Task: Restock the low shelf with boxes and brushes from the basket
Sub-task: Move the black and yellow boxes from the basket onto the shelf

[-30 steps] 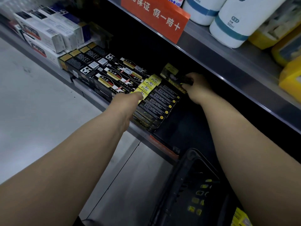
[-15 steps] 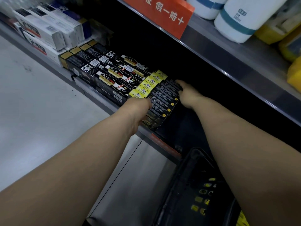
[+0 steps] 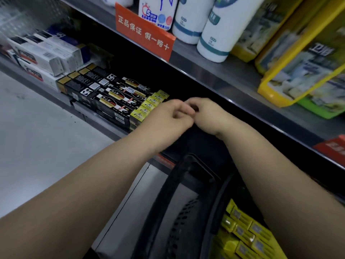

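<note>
Restocking, between placements: left hand and right hand, hands curled, touching, nothing visibly held, before low shelf of stacked boxes; yellow boxes wait in basket; next probably reach down.

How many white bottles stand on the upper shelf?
3 bottles in a row: one behind the orange sign, one beside it, one rightmost. A cropped shape further left may be a fourth.

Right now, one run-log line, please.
left hand and right hand: curled, touching, empty | yellow cardboard boxes: in black plastic basket
</note>
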The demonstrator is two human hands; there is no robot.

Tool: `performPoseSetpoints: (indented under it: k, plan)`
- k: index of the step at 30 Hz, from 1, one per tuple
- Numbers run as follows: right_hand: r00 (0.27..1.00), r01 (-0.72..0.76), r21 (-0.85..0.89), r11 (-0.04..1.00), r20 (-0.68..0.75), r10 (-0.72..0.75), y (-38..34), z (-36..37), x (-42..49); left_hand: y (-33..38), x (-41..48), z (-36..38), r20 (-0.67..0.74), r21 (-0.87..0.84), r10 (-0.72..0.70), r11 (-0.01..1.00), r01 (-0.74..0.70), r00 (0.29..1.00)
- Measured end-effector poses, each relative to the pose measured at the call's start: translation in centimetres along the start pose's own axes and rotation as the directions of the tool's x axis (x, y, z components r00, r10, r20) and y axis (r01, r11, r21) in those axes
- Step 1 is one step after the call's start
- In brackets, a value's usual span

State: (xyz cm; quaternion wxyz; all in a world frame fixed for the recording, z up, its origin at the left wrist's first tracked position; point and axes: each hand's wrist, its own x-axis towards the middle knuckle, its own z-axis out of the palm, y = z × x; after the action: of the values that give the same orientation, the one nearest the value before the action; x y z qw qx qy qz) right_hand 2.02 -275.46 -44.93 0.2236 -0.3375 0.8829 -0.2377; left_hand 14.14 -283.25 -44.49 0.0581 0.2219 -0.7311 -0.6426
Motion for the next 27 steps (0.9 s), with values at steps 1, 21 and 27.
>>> performPoseSetpoints:
  k: [1, 21, 27]
  plan:
    - [0.999, 0.032, 0.07, 0.997, -0.032, -0.03, 0.1, -0.8, -2.2, 0.4, -1.0, 0.6, 0.046, 0.03, 0.064, 0.997, -0.066, 0.997]
    - [0.84, -0.339, -0.238, 0.91, 0.36, 0.406, 20.7, 5.4, -39.5, -1.4, -14.7, 16.7, 0.821, 0.373, -0.012, 0.768, -0.521, 0.57]
    - [0.877, -0.05, -0.22, 0.974, 0.458, 0.148, 20.9, 8.8, -37.5, -2.4, -15.9, 18.4, 0.821, 0.443, -0.124, 0.755, -0.484, 0.557]
